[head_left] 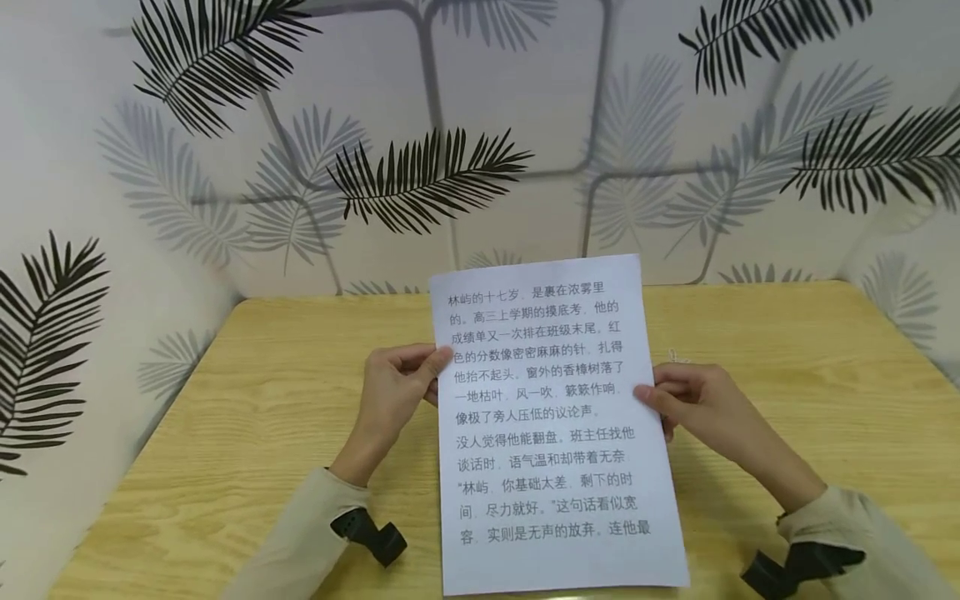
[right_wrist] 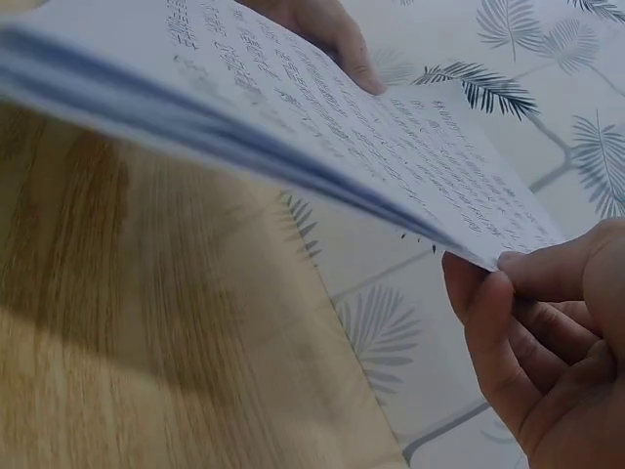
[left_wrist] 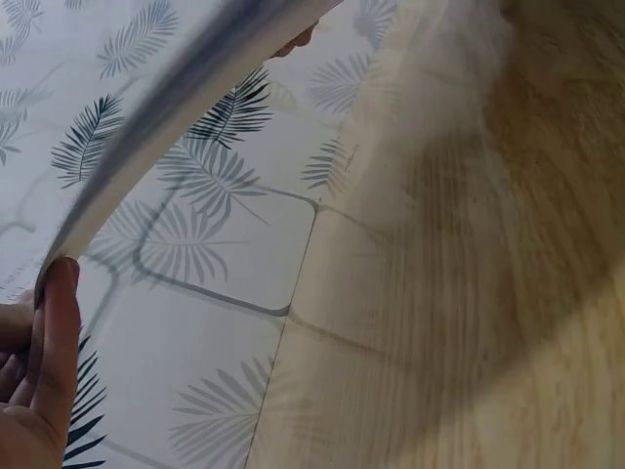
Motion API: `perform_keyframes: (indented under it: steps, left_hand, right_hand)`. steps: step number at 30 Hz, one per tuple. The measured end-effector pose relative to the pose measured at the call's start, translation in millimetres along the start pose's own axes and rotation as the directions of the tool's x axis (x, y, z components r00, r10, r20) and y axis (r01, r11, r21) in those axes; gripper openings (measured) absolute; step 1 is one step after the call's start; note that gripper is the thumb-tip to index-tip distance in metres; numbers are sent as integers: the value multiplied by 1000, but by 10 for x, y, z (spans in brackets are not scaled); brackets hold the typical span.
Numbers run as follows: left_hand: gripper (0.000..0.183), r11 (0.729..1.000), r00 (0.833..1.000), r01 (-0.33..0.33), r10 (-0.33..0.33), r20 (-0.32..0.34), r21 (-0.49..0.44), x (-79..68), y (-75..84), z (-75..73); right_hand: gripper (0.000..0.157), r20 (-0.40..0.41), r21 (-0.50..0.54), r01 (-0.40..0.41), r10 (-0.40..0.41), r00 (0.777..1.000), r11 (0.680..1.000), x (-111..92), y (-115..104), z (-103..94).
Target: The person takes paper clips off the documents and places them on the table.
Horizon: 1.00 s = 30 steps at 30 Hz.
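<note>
Both hands hold up a thin stack of white paper sheets printed with lines of Chinese text. On its left edge, the left hand pinches the stack with the thumb in front and fingers behind. The right hand pinches the right edge in the same way, slightly lower. Seen from the right wrist, several layers show along the stack's side, and the right hand's thumb presses on the printed face. In the left wrist view the paper bows in a curve above the left hand's fingers.
A light wood-grain table lies under the hands. Behind it rises a pale wall covering with black and grey leaf patterns. A small whitish thing lies on the table behind the right hand. Black camera mounts sit on both cuffs.
</note>
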<state>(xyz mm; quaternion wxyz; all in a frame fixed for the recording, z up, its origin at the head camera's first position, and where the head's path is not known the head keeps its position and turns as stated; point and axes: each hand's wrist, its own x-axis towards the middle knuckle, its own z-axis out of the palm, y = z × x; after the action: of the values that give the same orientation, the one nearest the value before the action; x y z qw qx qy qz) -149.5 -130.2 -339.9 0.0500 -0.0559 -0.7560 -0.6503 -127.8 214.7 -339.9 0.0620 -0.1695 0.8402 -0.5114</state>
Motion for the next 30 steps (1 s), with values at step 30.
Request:
perform_keyframes:
  steps: [30]
  left_hand:
    - [25, 970, 955, 240, -232, 182, -22, -88, -9, -23]
  right_hand:
    - [38, -190, 113, -168, 187, 964, 979, 165, 121, 24]
